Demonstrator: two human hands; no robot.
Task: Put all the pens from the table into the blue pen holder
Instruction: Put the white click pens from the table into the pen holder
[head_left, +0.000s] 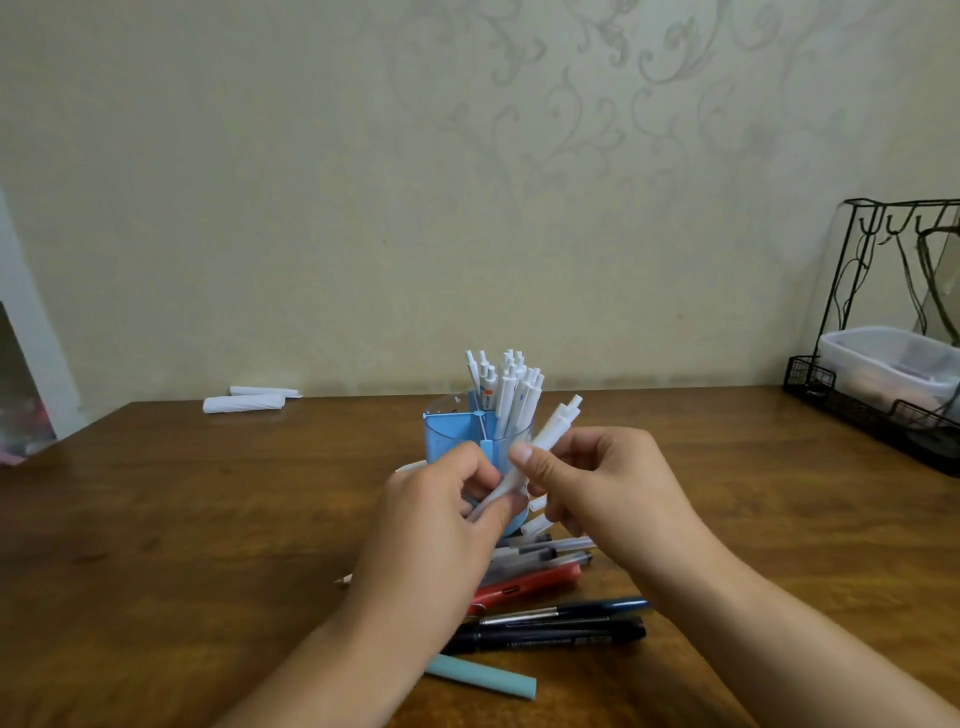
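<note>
Two hands share one small bundle of white pens (540, 447), tilted just in front of the blue pen holder (452, 434) mid-counter: left hand (447, 514) pinches its lower end, right hand (597, 483) curls round the middle. A dozen or so white pens stand in the holder. On the counter (208, 519) nearer lie one red pen (524, 587), two dark pens (550, 626), one teal pen (480, 675) and several clear ones, partly hidden.
</note>
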